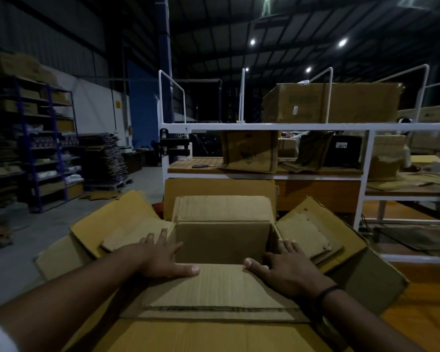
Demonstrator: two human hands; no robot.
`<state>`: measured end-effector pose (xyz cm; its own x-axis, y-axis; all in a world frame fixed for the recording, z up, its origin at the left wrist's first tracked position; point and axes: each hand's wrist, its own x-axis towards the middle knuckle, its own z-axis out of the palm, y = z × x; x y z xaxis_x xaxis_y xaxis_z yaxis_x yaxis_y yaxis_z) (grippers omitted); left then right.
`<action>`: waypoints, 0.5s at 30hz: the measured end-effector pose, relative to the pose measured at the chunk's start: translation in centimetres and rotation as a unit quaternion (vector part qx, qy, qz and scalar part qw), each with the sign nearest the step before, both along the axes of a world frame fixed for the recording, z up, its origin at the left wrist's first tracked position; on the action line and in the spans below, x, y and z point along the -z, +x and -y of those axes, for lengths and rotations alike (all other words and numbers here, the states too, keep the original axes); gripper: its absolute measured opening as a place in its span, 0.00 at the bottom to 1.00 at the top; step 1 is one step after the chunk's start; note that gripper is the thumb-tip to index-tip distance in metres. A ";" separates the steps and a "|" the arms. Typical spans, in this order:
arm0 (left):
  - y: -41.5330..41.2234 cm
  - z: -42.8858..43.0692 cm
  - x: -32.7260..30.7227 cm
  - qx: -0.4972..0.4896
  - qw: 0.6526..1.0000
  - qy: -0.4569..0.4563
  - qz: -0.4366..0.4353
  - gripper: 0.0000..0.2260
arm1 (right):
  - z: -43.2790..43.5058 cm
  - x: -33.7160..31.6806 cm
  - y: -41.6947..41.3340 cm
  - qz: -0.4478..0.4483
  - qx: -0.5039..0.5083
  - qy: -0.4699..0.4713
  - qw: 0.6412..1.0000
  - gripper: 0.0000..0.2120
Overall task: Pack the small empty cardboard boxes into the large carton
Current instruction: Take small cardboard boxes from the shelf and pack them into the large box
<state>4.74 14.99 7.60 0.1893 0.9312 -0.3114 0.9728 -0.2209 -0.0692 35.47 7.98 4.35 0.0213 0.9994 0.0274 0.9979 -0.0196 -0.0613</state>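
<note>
Dim warehouse lit by small glaring ceiling lamps point(342, 42); deep shadows, wide-angle bending, soft blurred edges.

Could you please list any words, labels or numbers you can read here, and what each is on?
None can be read.
Large carton on the white rack: white sticker and dark print, blurred.
Yellow wall sign: too small.
White label on the black device: too small.

The floor of the box point(221, 243) is hidden behind its near flap point(221, 285). The inside of the carton point(122, 219) is covered by the box, and the carton's near side is cut off by the lower edge. The label point(295, 109) on the case point(353, 102) atop the rack point(239, 127) is too small and blurred to be read, and a person point(404, 121) behind the rack is mostly hidden.
</note>
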 end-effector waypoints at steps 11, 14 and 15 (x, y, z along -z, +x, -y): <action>0.4 0.0 0.0 -0.013 1.000 0.004 -0.017 0.57 | -0.8 -1.8 -0.4 -0.004 -0.027 -0.066 0.997 0.46; 0.3 -0.3 0.0 -0.027 1.000 0.003 -0.014 0.60 | -2.5 -3.1 -0.7 -0.024 -0.041 -0.094 0.994 0.45; 0.3 -0.4 0.0 -0.031 0.999 0.002 -0.009 0.62 | -3.4 -3.3 -0.9 -0.026 -0.047 -0.099 0.994 0.45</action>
<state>5.02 15.42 7.63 0.1257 0.9424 -0.3100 0.9833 -0.1598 -0.0871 34.61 11.42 7.64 -0.0760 0.9828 -0.1684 0.9915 0.0566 -0.1168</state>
